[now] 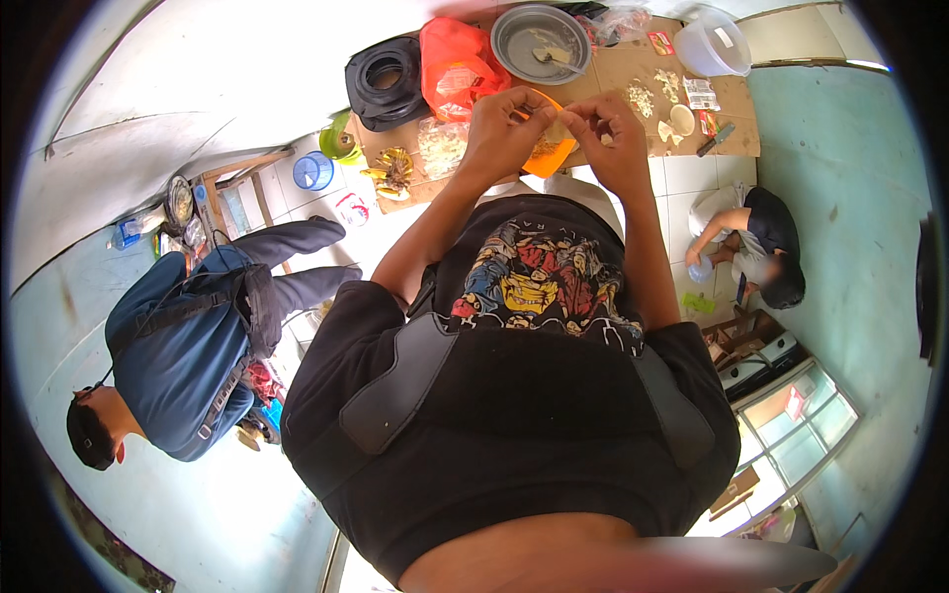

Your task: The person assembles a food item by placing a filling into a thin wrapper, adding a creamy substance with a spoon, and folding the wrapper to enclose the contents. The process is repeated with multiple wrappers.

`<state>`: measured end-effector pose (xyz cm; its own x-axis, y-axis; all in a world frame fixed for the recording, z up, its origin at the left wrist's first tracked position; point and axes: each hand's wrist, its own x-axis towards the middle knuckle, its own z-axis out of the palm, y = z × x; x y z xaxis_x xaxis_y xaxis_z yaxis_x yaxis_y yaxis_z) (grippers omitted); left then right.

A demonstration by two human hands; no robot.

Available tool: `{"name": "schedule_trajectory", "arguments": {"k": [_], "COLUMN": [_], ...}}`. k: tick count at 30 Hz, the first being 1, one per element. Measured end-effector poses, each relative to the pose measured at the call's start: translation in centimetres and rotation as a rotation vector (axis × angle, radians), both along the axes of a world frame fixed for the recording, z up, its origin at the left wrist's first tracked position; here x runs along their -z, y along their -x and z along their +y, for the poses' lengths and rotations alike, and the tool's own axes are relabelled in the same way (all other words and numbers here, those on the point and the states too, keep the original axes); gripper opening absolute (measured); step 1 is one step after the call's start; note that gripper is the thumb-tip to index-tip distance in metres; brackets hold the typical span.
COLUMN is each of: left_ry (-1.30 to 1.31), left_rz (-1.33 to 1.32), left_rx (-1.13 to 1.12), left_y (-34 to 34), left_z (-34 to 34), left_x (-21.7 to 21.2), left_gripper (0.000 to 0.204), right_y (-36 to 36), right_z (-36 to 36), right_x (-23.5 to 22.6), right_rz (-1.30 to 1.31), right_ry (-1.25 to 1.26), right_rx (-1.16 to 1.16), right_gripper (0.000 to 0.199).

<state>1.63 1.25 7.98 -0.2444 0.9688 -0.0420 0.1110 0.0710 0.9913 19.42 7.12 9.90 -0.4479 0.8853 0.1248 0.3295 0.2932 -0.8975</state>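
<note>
My left hand and my right hand are close together above the front of a cardboard-covered work surface. The fingers of each hand are pinched, thumb to forefinger, around something small and pale between them that I cannot make out. Directly beneath them lies an orange tray, partly hidden by my hands, with brownish bits in it. Beside my left wrist is a clear bag of pale pieces. Beyond the hands stands a grey basin holding a spoon and some pale paste.
A red plastic bag and a black ring-topped object stand at the back left, bananas nearer. Rightward are pale scraps, a small cup, a knife and a translucent bucket. People are at left and right.
</note>
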Motion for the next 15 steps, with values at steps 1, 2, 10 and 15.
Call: {"name": "schedule_trajectory", "arguments": {"k": [1,2,10,15], "left_ry": [0.017,0.035,0.049,0.092], "left_rz": [-0.035,-0.07,-0.181,-0.242], "left_rx": [-0.007,-0.014,-0.118,-0.067], "left_y": [-0.1,-0.2,-1.0,-0.8], "left_z": [0.0,0.1,0.2,-0.1], "left_x": [0.1,0.3,1.0,0.6], "left_gripper": [0.02,0.02,0.015,0.014], "right_y": [0.0,0.0,0.5,0.3], "right_z": [0.2,0.3,0.1,-0.2], "right_x": [0.0,-0.1,-0.6,-1.2], "right_rz": [0.008,-0.009,-0.002,-0.037], "right_ry": [0.034,-0.007,-0.026,-0.063], "right_rx": [-0.016,-0.041,-0.015,0.0], "right_gripper": [0.011,0.012,0.01,0.01]}}
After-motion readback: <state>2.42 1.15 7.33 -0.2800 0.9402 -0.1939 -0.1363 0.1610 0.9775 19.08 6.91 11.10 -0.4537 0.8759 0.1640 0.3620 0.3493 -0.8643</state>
